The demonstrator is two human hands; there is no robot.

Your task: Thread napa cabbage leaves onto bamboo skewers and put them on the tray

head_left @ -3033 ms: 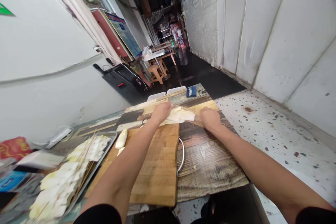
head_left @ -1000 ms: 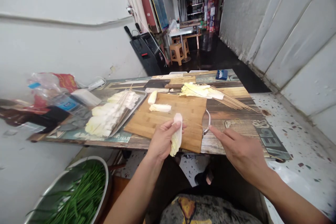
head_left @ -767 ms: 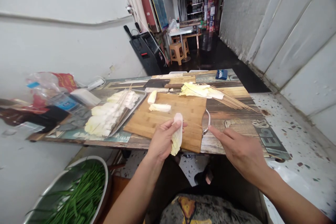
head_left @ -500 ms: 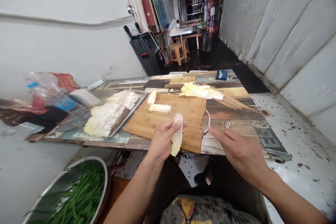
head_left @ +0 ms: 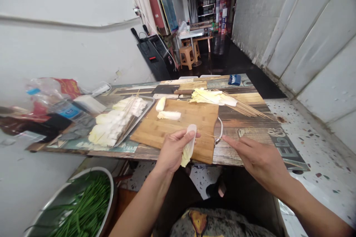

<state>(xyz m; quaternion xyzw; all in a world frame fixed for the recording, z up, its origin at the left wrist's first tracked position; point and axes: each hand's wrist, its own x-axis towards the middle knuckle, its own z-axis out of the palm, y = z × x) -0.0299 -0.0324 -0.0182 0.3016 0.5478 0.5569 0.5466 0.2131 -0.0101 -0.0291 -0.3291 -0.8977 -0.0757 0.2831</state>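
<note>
My left hand (head_left: 174,148) is closed around a pale cabbage leaf (head_left: 189,146), thumb on top, over the near part of the wooden cutting board (head_left: 178,131). The leaf's white stem end points up and its yellow frilly end hangs down. To the right, my right hand (head_left: 256,155) pinches the end of a thin wooden skewer (head_left: 210,133). Faintly visible, the skewer runs left toward the leaf; whether it pierces the leaf is hidden by my fingers. Two rolled cabbage pieces (head_left: 169,115) lie on the board.
Left of the board, a metal tray (head_left: 130,127) holds skewered cabbage. Loose leaves (head_left: 207,96) and a bundle of skewers (head_left: 250,109) lie behind it, right. A knife handle (head_left: 184,91) lies at the back. A bowl of green stalks (head_left: 80,203) stands lower left.
The cabbage leaf has tilted, its stem end leaning further right. My right hand has shifted slightly right and down with the skewer.
</note>
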